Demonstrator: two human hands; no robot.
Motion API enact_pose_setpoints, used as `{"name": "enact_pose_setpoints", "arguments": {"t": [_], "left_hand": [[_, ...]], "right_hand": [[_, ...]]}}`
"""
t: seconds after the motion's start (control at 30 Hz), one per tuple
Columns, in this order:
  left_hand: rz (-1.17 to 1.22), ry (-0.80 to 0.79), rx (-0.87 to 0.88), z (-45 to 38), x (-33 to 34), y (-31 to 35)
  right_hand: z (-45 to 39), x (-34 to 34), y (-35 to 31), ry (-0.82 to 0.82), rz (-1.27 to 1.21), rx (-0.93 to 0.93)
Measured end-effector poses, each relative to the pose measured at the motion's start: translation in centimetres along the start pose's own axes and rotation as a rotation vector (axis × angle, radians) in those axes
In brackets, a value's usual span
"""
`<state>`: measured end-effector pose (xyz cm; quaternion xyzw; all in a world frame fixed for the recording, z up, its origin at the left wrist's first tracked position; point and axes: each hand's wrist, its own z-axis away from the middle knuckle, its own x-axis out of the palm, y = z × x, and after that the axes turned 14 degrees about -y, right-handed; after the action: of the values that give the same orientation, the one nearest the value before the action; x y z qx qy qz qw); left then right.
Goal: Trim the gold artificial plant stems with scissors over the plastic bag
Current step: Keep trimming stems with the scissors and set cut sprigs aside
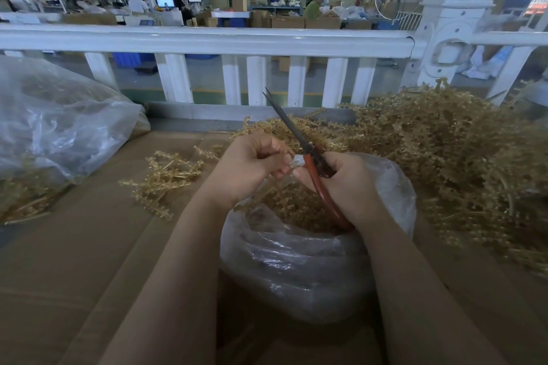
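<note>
Right across the far side runs a white railing (207,40) with square balusters and a chunky post at its right end, and beyond it a workshop floor with cartons and seated workers, too small to read in detail. Nearer, a brown cardboard surface (89,246) spreads from left to right under everything. On its right lies a big heap of gold stems (444,151), piled up against the railing and spilling toward the near right edge. At the far left sits a large clear sack (59,127), crumpled, with more gold sprigs showing at its lower edge. In the near middle stands the open plastic bag (296,261), its mouth turned up and gold offcuts lying inside. Between sack and bag a small loose cluster of sprigs (166,178) rests flat on the cardboard. Both hands hover over the bag's mouth, close together. The right hand (350,184) has its fingers curled round the red handles of the scissors (311,157), whose dark blades point up and away to the far left, nearly closed. The left hand (249,166) has its fingertips bunched, pinching a small pale piece just beside the handles; what that piece is I cannot tell.
</note>
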<state>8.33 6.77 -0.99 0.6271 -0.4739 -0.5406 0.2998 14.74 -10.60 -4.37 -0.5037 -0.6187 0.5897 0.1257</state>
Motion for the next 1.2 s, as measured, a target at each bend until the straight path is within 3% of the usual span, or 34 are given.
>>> {"name": "enact_pose_setpoints", "arguments": {"t": [0.17, 0.37, 0.47, 0.6, 1.2], "left_hand": [[0.120, -0.021, -0.003, -0.3, 0.9, 0.0], [0.378, 0.086, -0.236, -0.1, 0.3, -0.1], [0.515, 0.006, -0.303, 0.2, -0.1, -0.4], [0.520, -0.114, -0.336, 0.4, 0.0, -0.5], [0.531, -0.121, -0.303, 0.3, 0.4, 0.0]], "right_hand": [[-0.1, 0.0, 0.0, 0.019, -0.066, 0.061], [0.0, -0.4, -0.2, 0.123, -0.246, 0.065], [0.1, -0.6, -0.2, 0.199, -0.317, 0.044], [0.2, -0.8, -0.1, 0.250, -0.363, 0.016], [-0.1, -0.4, 0.3, 0.229, -0.294, -0.029]]}}
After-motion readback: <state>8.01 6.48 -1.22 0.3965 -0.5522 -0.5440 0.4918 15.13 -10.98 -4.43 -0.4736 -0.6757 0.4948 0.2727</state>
